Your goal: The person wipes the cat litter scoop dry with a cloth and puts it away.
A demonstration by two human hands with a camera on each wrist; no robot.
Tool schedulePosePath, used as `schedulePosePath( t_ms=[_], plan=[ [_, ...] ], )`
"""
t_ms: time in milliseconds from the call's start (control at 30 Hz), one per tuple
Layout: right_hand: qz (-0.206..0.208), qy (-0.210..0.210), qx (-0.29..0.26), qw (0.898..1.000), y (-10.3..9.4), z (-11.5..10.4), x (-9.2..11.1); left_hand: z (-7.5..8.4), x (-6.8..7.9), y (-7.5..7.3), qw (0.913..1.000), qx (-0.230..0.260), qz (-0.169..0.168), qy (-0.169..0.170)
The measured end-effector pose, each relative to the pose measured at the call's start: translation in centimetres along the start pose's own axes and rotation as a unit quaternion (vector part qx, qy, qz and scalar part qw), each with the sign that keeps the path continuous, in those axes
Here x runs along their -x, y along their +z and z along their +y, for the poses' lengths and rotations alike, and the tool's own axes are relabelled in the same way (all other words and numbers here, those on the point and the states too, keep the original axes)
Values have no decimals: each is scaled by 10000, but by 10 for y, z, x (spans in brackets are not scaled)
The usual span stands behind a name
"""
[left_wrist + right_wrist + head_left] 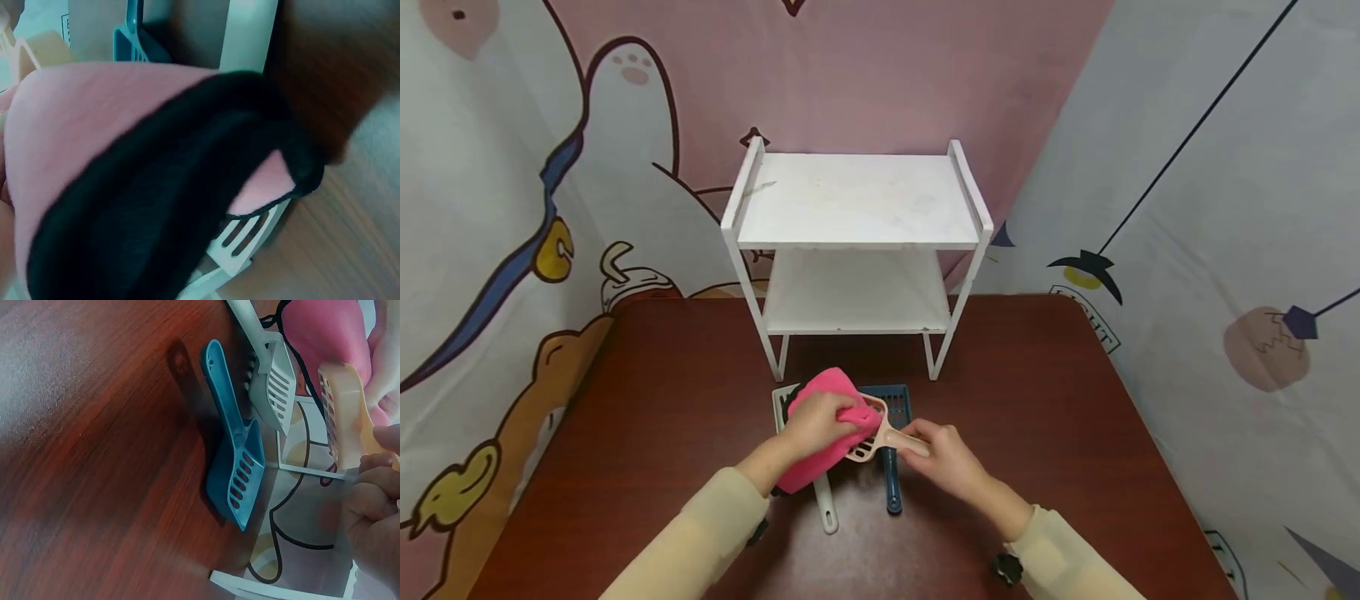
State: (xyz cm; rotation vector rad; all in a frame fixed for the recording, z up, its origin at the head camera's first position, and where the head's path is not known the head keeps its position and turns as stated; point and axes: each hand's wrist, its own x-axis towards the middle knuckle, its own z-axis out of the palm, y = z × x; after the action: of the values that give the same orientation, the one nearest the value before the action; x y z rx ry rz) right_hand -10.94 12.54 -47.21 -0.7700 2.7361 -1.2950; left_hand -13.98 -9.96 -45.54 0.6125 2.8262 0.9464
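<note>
Gripping with both hands: your right hand (950,460) pinches the handle of the beige slotted scoop (891,437), held above the table (1037,392); your left hand (814,427) clutches the pink cloth (831,387) with black edging, bunched at that scoop's pan. Pan of the beige scoop: slots through its floor, cloth overlapping its left part in head view. Below, two more slotted scoops lie on the tabletop, handles toward you: a blue one (235,440), and a white one (262,403) partly covered from above by the cloth. Beyond them stands a white two-tier shelf (861,200).
</note>
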Motion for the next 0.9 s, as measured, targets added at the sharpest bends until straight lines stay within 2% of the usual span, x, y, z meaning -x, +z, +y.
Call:
schedulePosePath(
  t_ms=[233, 367, 467, 567, 700, 800, 900],
  plan=[
    [35, 112, -23, 9999, -8, 0, -1, -5, 6, -9, 9975, -690, 155, 53],
    [46, 78, -35, 10000, -12, 2, 0, -10, 9, -12, 9946, -943, 439, 20],
    [59, 49, -44, 10000, -14, 4, -1, -14, 10, -18, 9936, -848, 739, -46],
    [-19, 179, -26, 9998, -15, 5, -2, -17, 8, -27, 9923, -514, 1102, -218],
    [-339, 302, 78, 9989, -13, 4, -4, -9, 4, -36, 9873, -246, 1520, -400],
    [-420, 154, 120, 9989, -10, 1, -7, 5, 2, -34, 9888, -297, 1438, -256],
    [-317, -72, 58, 9995, -7, -4, -10, 19, 2, -25, 9941, -393, 1009, 47]
  ],
)
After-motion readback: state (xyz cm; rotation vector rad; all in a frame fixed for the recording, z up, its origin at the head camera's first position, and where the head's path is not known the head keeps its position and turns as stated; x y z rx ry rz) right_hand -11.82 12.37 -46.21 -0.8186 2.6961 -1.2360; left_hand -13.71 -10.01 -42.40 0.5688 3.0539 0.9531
